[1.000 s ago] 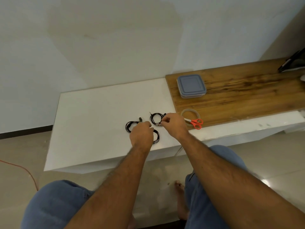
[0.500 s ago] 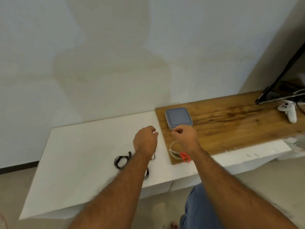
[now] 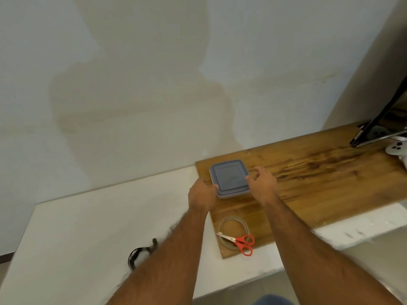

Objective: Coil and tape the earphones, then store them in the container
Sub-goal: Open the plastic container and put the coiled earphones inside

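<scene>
Under the left forearm, coiled earphones (image 3: pixel 137 256) lie partly hidden.

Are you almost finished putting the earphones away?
Partly. One coil lies wound on the white table. Left hand and right hand grip the box, lid on. Left: opening it, putting earphones inside.
</scene>
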`<state>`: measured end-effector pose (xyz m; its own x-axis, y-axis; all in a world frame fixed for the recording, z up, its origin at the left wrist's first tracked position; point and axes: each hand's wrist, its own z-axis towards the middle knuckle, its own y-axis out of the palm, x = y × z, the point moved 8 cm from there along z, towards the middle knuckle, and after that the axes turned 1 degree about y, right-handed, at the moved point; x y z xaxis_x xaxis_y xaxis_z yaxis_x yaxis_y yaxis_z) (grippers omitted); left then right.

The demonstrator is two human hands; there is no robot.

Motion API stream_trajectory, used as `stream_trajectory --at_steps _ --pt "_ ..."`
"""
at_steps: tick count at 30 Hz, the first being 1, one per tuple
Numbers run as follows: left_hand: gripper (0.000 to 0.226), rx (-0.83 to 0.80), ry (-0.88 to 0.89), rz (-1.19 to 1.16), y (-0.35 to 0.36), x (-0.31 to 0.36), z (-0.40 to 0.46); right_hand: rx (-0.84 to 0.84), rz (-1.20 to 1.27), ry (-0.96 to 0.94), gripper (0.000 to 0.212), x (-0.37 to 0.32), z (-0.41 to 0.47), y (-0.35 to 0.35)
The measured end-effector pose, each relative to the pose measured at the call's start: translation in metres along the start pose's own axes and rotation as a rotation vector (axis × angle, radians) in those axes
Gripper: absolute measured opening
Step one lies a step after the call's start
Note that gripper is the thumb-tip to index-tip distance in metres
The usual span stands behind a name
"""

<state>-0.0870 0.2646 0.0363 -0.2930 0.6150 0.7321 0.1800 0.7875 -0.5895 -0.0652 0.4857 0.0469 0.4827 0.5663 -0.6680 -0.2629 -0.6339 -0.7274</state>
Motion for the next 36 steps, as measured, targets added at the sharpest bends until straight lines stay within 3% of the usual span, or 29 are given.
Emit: stream_trajectory --at_steps 5,10,16,24,31,36 --pt "0.055 -0.029 -0.074 0.004 0.028 -0.011 0.023 -0.062 -0.007 0.070 0.058 0.014 0.021 0.027" --pt "0.041 -0.049 -0.069 -0.060 0.048 -0.017 0.033 -0.059 0.009 0.080 0.043 0.026 0.025 0.044" --pt "0.046 -0.040 -0.064 -0.135 0.045 -0.021 0.025 -0.046 0.191 0.142 0.043 0.041 0.016 0.053" --pt "0.030 0.039 -0.119 -0.464 -0.018 -0.038 -0.009 -0.196 0.595 0.201 0.032 0.017 -0.029 0.051" --pt "0.038 -0.001 -0.110 -0.690 -0.096 -0.044 -0.071 -0.340 0.713 0.058 0.026 -0.053 -0.109 0.025" --pt "0.061 -0.111 -0.098 -0.855 -0.133 -0.057 -0.126 -0.440 0.735 -0.002 0.020 -0.093 -0.186 0.022"
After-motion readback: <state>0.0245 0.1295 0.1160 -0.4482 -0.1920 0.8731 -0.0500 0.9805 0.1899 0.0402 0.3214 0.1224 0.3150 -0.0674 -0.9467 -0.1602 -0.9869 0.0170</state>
